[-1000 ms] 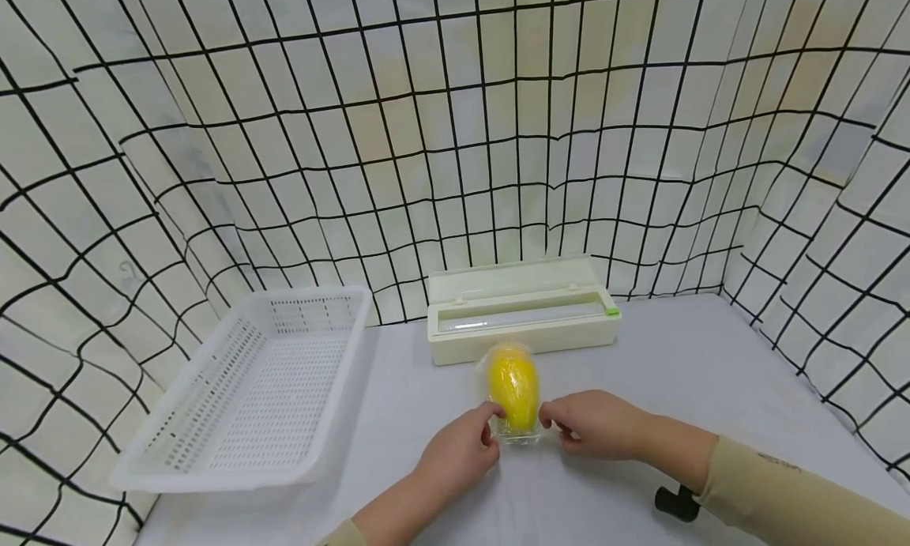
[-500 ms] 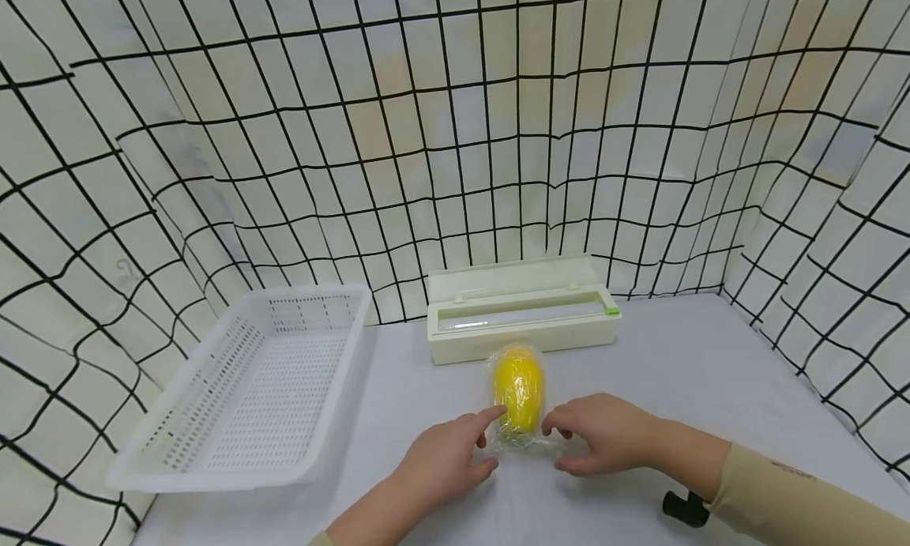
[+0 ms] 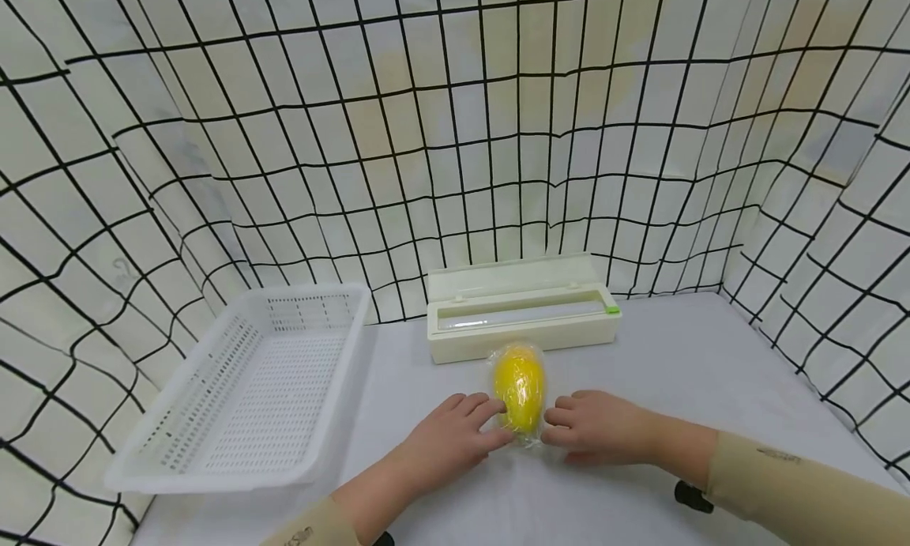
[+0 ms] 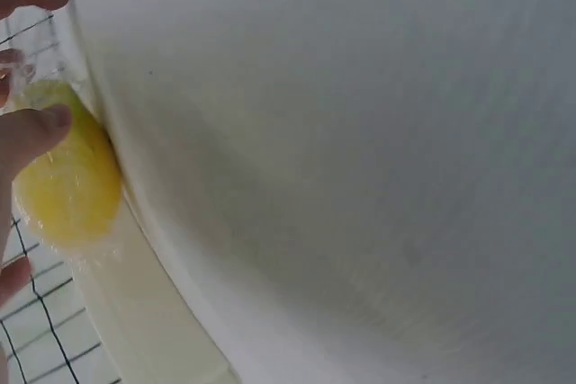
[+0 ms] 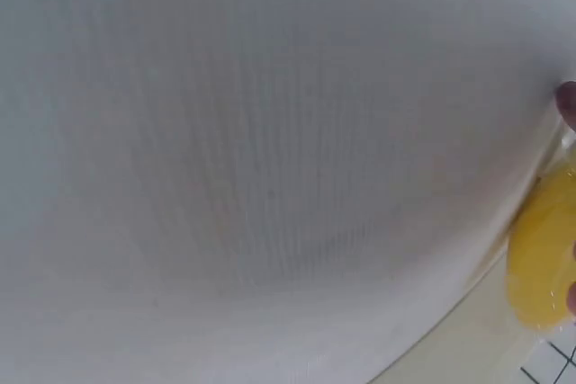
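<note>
A yellow mango-shaped fruit [image 3: 520, 388] in clear cling film lies on the white cloth, its far end close to the film box. My left hand [image 3: 448, 443] is at its lower left, forefinger against the wrapped side and thumb near the film at the near end. Bent fingers of my right hand [image 3: 597, 429] are by the lower right edge; whether they touch the film is unclear. In the left wrist view a fingertip overlaps the yellow fruit [image 4: 72, 177]. Only part of the fruit [image 5: 540, 254] and a few fingertips show at the right wrist view's edge.
Behind the fruit stands a cream cling film box [image 3: 526, 342], lid raised, a roll inside. A white perforated basket [image 3: 334, 404] sits at the left. Black-gridded white cloth [image 3: 498, 159] surrounds the table's back and sides. Black wrist gear [image 3: 691, 497] shows under the right forearm.
Film spread loosely at the fruit's near end half a second ago now lies closer to it. My left thumb has moved in toward that end. The fruit has shifted slightly right since one second ago.
</note>
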{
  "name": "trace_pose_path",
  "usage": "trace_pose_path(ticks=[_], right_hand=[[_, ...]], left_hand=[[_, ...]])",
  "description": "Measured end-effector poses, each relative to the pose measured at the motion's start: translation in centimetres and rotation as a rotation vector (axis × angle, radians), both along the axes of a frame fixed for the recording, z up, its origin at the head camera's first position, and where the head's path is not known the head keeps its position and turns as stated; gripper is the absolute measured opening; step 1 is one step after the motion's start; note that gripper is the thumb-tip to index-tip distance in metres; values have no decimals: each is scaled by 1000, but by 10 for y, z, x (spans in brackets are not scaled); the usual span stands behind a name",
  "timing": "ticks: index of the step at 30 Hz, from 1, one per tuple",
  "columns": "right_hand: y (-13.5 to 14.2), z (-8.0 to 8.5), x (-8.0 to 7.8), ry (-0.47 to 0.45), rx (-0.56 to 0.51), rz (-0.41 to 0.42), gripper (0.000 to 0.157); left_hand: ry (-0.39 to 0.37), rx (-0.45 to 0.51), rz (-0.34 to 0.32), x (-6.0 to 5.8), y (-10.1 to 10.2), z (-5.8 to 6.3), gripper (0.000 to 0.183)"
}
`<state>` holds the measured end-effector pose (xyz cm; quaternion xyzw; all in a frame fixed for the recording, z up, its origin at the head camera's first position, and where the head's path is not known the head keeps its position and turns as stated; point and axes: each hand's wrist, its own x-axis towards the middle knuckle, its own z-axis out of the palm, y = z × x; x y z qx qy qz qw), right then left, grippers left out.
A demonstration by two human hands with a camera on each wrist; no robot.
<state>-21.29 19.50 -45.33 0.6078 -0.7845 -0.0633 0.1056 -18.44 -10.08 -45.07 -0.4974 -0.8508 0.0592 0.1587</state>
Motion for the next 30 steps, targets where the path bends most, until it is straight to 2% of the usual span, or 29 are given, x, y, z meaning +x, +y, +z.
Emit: trace_pose_path(ticks=[2, 5, 8, 15, 20, 24, 30], right_hand=[[-3, -2, 0, 28, 21, 18, 39], [-8, -2, 0, 68, 45, 40, 26], [-11, 0, 0, 73, 36, 54, 18], [-5, 2, -1, -21, -23, -12, 22], [-3, 4, -1, -62, -56, -23, 19], [-2, 1, 2, -51, -69, 10, 17], [3, -3, 8, -42, -77, 18, 18]], left_hand=[[56, -30, -59, -3, 5, -1, 45], [107, -79, -97, -5, 11, -1, 33], [112, -114, -85, -5, 14, 0, 23], [74, -123, -52, 3, 6, -3, 12], [30, -49, -72, 7, 2, -4, 6], [-66, 60, -66, 8, -1, -6, 5], [-173, 177, -37, 11, -6, -5, 19]])
